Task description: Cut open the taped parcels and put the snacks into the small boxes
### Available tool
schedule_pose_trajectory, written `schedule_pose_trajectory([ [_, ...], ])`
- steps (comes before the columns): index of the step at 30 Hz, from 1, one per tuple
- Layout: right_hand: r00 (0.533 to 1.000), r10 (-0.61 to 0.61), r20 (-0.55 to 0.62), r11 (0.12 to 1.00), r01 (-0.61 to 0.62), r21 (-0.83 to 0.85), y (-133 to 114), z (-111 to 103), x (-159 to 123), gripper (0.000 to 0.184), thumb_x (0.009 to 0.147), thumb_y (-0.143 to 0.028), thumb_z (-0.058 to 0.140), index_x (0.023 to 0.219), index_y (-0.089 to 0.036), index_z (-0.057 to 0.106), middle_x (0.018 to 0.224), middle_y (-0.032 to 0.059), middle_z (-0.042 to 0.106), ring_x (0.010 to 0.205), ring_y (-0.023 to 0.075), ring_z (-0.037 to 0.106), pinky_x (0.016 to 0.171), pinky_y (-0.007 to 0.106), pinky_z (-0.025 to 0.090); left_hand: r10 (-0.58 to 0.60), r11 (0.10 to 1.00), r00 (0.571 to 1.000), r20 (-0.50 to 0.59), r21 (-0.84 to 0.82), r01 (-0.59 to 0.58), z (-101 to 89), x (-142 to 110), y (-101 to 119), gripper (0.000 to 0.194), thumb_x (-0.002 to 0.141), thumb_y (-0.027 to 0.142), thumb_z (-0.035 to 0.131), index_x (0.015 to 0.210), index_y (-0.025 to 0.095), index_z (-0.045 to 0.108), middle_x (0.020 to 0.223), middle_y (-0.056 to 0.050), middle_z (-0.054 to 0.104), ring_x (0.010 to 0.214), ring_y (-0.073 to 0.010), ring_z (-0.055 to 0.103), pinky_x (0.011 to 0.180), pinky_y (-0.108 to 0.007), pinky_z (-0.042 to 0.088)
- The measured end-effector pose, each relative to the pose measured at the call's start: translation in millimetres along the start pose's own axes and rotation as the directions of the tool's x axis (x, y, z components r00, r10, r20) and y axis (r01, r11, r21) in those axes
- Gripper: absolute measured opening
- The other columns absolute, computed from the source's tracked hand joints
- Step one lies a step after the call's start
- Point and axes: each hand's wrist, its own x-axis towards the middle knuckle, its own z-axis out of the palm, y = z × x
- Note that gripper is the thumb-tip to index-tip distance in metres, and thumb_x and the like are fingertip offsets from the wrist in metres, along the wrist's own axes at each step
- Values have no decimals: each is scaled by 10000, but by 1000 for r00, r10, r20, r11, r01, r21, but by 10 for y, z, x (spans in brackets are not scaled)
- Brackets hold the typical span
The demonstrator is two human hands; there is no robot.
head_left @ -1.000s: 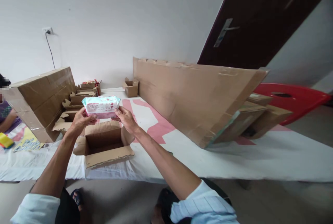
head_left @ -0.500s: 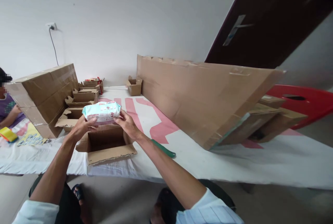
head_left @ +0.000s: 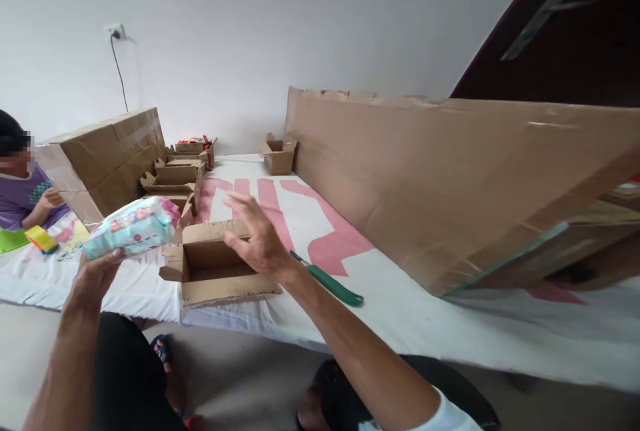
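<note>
A pack of wet wipes (head_left: 134,225), pale turquoise with pink ends and printed figures, is tilted in my left hand (head_left: 97,277), which grips it from below at its near end. My right hand (head_left: 257,241) hovers over the right side of an open cardboard box (head_left: 230,287), fingers spread and holding nothing. The box stands near the table's front edge with its flaps out; the part of its inside that shows is bare brown card. Right of the box lies a green-handled tool (head_left: 335,285), partly behind my right forearm.
Several small open boxes (head_left: 175,177) line a long carton (head_left: 107,164) on the left. A big cardboard panel (head_left: 425,177) stands on the right. A small box (head_left: 279,156) sits at the back. At far left are a person (head_left: 25,191) and a yellow sponge-like block (head_left: 41,239).
Both hands held the wipes pack above the box. My right hand has let go, and my left hand has carried the pack leftward and turned it. The view has shifted right.
</note>
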Motion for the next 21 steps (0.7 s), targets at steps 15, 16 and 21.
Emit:
schedule_pose_trajectory([
  [15, 460, 888, 9, 444, -861, 247, 494, -464, -1084, 1017, 647, -412, 861, 1602, -178, 602, 1296, 178, 778, 949, 310, 791, 533, 292, 589, -69, 885, 976, -205, 439, 155, -784, -219, -643, 859, 472, 345, 1082, 1239, 239, 711, 1054, -14, 789, 947, -251, 762, 816, -331, 662],
  [16, 445, 895, 9, 427, -864, 267, 473, -519, -1094, 1024, 638, -401, 875, 1600, -173, 609, 1258, 169, 793, 946, 305, 792, 544, 284, 587, -66, 868, 981, -183, 474, 146, -787, -209, -688, 846, 477, 363, 1076, 1230, 238, 712, 1048, -16, 782, 935, -254, 758, 807, -339, 657],
  [21, 423, 905, 44, 379, -850, 366, 424, -656, -1238, 958, 710, -578, 944, 1535, -172, 674, 1099, 116, 828, 855, 264, 774, 625, 309, 614, -80, 769, 997, -19, 635, 74, -748, -40, -917, 776, 533, 394, 1042, 1229, 232, 740, 1087, -48, 782, 965, -292, 758, 834, -384, 646],
])
